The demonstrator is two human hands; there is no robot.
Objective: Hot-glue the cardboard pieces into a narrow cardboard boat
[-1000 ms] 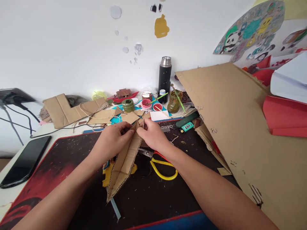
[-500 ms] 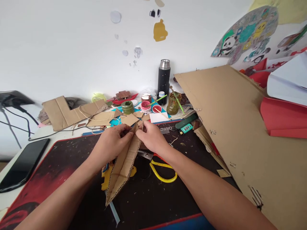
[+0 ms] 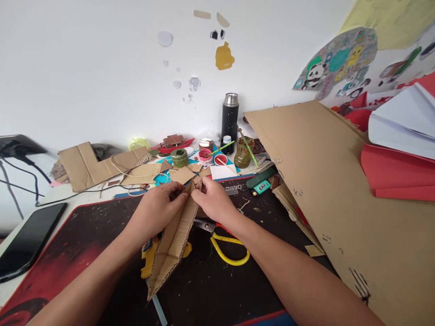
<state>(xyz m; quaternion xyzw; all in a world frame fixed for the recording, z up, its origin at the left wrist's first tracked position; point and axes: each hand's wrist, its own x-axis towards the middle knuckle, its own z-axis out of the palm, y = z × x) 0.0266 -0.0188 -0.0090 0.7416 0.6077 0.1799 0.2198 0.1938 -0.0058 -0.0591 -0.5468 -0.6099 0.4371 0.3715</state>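
The folded cardboard piece (image 3: 173, 237) is held just above the dark mat (image 3: 84, 231) on the worktop. Its far end is pinched between both hands, and its near end slants down toward the near edge. The grip of the left hand (image 3: 157, 212) is closed on the far left flap, with the fingertips pressed to the corrugated edge. The grip of the right hand (image 3: 213, 203) is pinched on the far right flap, just beside the left. The flaps almost meet at the far tip, so a narrow trough is formed.

Little has changed since a second ago. The same pinch is kept by both hands at the same end, and the piece has been neither turned nor set down. Only the view has drifted slightly. It is judged that the far tip is still being pressed together.

Yellow-handled scissors (image 3: 231, 251) lie on the mat beneath the right wrist. A large cardboard sheet (image 3: 340, 190) leans at the right, paint jars (image 3: 180, 158) and a black flask (image 3: 230, 115) stand far off, and a phone (image 3: 29, 240) lies at the left.
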